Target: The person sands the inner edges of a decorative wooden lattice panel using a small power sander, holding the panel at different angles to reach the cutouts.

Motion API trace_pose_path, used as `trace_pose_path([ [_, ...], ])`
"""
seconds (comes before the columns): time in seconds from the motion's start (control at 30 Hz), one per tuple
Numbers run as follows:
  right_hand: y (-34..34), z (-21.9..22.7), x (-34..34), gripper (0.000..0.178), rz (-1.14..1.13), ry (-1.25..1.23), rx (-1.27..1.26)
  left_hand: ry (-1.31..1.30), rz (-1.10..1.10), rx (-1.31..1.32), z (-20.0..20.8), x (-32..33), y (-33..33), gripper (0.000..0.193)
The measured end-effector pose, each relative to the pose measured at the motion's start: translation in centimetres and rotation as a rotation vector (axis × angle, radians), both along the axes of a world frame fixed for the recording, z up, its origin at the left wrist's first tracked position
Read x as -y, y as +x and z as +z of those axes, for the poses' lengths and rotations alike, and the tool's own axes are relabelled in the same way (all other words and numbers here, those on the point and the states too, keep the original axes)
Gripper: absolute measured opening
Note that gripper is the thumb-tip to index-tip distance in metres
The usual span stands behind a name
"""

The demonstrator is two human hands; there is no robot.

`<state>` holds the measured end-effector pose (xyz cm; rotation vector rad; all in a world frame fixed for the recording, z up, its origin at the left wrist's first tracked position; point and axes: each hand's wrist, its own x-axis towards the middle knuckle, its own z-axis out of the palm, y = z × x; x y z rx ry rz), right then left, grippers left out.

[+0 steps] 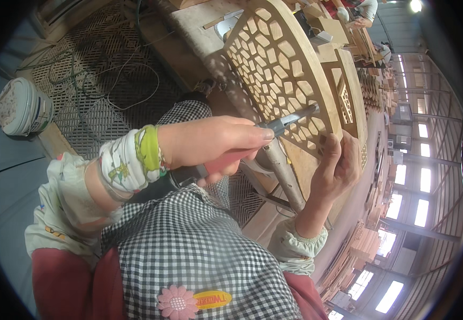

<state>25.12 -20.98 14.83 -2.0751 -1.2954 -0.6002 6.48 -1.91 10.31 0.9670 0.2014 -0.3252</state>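
Note:
A wooden openwork panel (315,69), its lattice full of angular holes inside a thick pale frame, stands tilted at the bench's edge. My left hand (210,138) is wrapped round a red-and-black handheld power tool (226,160). The tool's narrow metal tip lies over the lattice near the panel's lower corner; whether it touches the wood I cannot tell. My right hand (342,168) grips the frame at that corner, thumb on the near side. Part of the tool's body is hidden behind my left hand and wrist.
The workbench (210,26) runs behind the panel, with another wooden frame (348,90) beside it. A white bucket (26,109) stands at the left, near loose cords (119,85) on the slatted floor mat. Stacked timber (362,242) lies to the right. Another person (362,13) is at the far end.

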Motion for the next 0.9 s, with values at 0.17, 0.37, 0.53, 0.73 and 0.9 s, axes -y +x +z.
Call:
trace_pose_path([
  [0.17, 0.2, -0.1, 0.0, 0.015, -0.009, -0.009, 0.008, 0.006, -0.029, 0.019, -0.1, -0.6, 1.3, 0.043],
  [0.37, 1.0, -0.5, -0.1, 0.017, -0.039, 0.027, -0.059, -0.026, -0.023, 0.032, -0.9, -0.1, -0.1, 0.040],
  [0.53, 2.6, 0.0, 0.4, 0.025, -0.112, -0.040, -0.083, 0.042, 0.044, 0.060, -1.6, 0.9, 0.7, 0.038],
  [0.73, 1.4, 1.5, -1.0, 0.029, -0.141, -0.123, -0.049, 0.586, 0.254, 0.218, -2.5, 2.5, -2.0, 0.033],
  [0.9, -0.2, 1.6, -0.6, 0.027, -0.212, -0.244, 0.022, 0.995, 0.492, 0.130, -1.1, 2.9, -4.6, 0.031],
])
